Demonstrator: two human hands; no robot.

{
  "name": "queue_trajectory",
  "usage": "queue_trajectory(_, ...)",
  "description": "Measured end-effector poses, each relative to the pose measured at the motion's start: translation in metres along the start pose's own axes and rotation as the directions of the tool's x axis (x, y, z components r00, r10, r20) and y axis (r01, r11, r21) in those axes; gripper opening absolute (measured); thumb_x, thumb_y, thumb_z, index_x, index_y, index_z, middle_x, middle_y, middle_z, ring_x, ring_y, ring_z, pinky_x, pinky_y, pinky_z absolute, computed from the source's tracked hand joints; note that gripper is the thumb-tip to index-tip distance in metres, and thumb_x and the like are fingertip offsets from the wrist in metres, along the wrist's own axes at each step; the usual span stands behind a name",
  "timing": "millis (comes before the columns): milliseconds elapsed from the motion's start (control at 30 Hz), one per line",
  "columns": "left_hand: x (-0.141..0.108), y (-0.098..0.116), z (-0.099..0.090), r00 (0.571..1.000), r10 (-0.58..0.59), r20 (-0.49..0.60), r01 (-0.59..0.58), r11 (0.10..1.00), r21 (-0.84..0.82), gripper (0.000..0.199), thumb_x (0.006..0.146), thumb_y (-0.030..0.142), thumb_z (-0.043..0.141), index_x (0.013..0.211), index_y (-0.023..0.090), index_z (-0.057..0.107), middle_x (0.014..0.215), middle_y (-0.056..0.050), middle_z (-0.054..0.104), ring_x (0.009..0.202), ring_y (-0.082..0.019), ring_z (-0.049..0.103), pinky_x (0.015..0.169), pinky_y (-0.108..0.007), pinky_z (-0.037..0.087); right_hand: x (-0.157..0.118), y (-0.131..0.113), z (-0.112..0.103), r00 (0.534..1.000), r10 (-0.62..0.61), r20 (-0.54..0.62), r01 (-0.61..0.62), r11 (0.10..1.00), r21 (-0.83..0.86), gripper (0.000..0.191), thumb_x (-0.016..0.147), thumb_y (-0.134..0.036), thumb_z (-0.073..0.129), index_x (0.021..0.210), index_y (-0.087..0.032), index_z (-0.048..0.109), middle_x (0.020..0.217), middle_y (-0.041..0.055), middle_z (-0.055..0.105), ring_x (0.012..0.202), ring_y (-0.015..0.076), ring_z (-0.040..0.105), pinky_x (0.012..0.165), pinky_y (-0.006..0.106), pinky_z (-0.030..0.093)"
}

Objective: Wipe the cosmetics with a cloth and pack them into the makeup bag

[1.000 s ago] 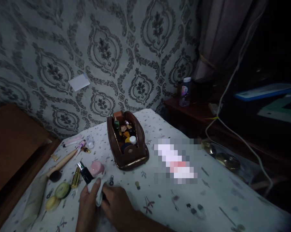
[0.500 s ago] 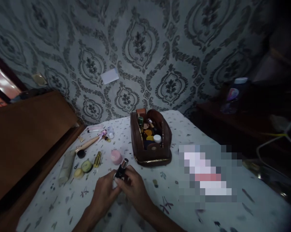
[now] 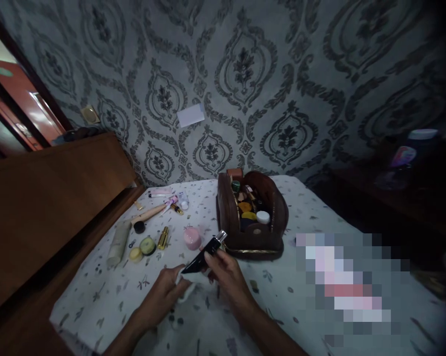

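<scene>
A black cosmetic tube with a silver cap [image 3: 204,254] slants up to the right between my hands. My right hand [image 3: 228,277] is closed round its middle. My left hand [image 3: 167,291] pinches a white wipe or cloth [image 3: 193,284] at the tube's flat lower end. Just beyond the tube sits a pink jar [image 3: 192,238]. Behind my right hand stands an open brown cosmetic bag [image 3: 252,242], filled with small jars and bottles, among them a white-lidded jar [image 3: 263,217].
To the left lie a grey-beige tube [image 3: 119,243], a green-topped jar [image 3: 147,245], a gold lipstick-like tube [image 3: 163,238], a black cap [image 3: 139,227] and a wooden-handled brush [image 3: 148,214]. A brown wooden board [image 3: 60,198] borders the left. At right stands a bottle [image 3: 404,158].
The black tube has tilted from nearly upright to a long slant, showing more of its body. My hands have moved apart, and more of the white cloth shows. The view has shifted left.
</scene>
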State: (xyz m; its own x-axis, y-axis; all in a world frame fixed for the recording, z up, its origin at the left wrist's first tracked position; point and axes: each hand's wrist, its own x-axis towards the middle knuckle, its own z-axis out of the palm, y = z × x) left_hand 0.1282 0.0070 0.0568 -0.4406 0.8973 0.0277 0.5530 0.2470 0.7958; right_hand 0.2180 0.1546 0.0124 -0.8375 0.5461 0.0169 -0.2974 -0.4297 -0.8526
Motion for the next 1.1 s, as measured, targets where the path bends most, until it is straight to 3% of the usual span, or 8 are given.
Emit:
queue_trajectory(200,-0.004,0.001,0.007,0.999,-0.035,-0.006,0.035,0.999,-0.036,0.034,0.094,0.044,0.042,0.074,0.018,0.052,0.064,0.004,0.045,0.061,-0.012,0.039,0.059,-0.023,0.033,-0.002,0.002,0.004,0.996,0.038,0.078,-0.045,0.996,0.083,0.049,0.062,-0.05,0.085,0.097,-0.019,0.071,0.08,0.0028,0.07,0.071,0.017,0.063,0.066,0.028,0.05)
queue_trajectory(400,-0.009,-0.005,0.01,0.997,-0.062,-0.047,0.063,0.998,0.025,0.044,0.094,0.051,0.038,0.061,0.022,0.038,0.058,0.004,0.04,0.057,-0.013,0.036,0.056,-0.025,0.03,-0.011,-0.007,0.01,0.985,0.083,0.148,-0.097,0.992,0.084,0.052,0.07,-0.052,0.079,0.109,-0.02,0.066,0.089,0.0056,0.073,0.079,0.0205,0.068,0.074,0.032,0.054)
queue_trajectory(567,-0.007,0.0,0.01,0.962,-0.063,-0.267,0.047,0.997,-0.065,0.045,0.097,0.052,0.034,0.064,0.022,0.039,0.059,0.005,0.04,0.057,-0.013,0.039,0.059,-0.025,0.035,-0.013,-0.01,0.009,0.99,0.054,0.127,-0.056,0.998,0.012,0.053,0.075,-0.059,0.071,0.112,-0.021,0.063,0.095,0.0048,0.07,0.085,0.0201,0.066,0.07,0.029,0.054)
queue_trajectory(700,0.003,0.01,0.009,0.921,-0.032,-0.389,0.008,0.998,-0.062,0.035,0.097,0.047,0.037,0.097,0.019,0.057,0.081,-0.001,0.058,0.076,-0.017,0.055,0.073,-0.028,0.043,-0.019,-0.01,0.011,0.984,0.041,0.174,-0.02,0.993,-0.116,0.045,0.083,-0.055,0.063,0.112,-0.021,0.061,0.087,0.001,0.065,0.078,0.0157,0.062,0.062,0.023,0.051)
queue_trajectory(767,0.01,0.015,0.009,0.917,0.006,-0.398,-0.033,0.998,-0.062,0.038,0.095,0.046,0.043,0.121,0.018,0.052,0.102,-0.005,0.063,0.094,-0.02,0.059,0.083,-0.031,0.045,-0.023,-0.01,0.014,0.963,0.069,0.261,-0.014,0.978,-0.206,0.037,0.085,-0.049,0.062,0.109,-0.021,0.061,0.08,-0.0011,0.062,0.069,0.0136,0.059,0.052,0.02,0.048)
queue_trajectory(833,0.017,0.018,0.008,0.904,0.035,-0.426,-0.07,0.995,-0.067,0.046,0.091,0.045,0.051,0.128,0.019,0.048,0.112,-0.008,0.062,0.104,-0.023,0.058,0.089,-0.033,0.045,-0.027,-0.012,0.015,0.938,0.095,0.333,0.018,0.947,-0.321,0.023,0.088,-0.04,0.059,0.098,-0.019,0.063,0.073,-0.0026,0.058,0.061,0.0117,0.054,0.046,0.018,0.043)
queue_trajectory(1000,0.031,0.02,-0.001,0.858,0.048,-0.512,-0.034,0.999,0.037,0.034,0.086,0.05,0.053,0.1,0.02,0.059,0.087,-0.002,0.061,0.084,-0.021,0.058,0.078,-0.031,0.046,-0.027,-0.017,0.014,0.931,-0.028,0.364,0.202,0.87,-0.45,0.011,0.086,-0.022,0.054,0.089,-0.016,0.063,0.074,-0.0025,0.056,0.067,0.011,0.052,0.06,0.02,0.043)
queue_trajectory(1100,0.036,0.019,-0.008,0.836,0.046,-0.547,-0.03,0.999,0.039,0.036,0.088,0.055,0.048,0.077,0.021,0.054,0.067,0.003,0.051,0.064,-0.016,0.051,0.062,-0.026,0.043,-0.026,-0.02,0.013,0.944,0.033,0.329,0.117,0.898,-0.425,0.026,0.081,-0.021,0.058,0.106,-0.017,0.065,0.072,-0.0036,0.054,0.061,0.0095,0.049,0.052,0.018,0.04)
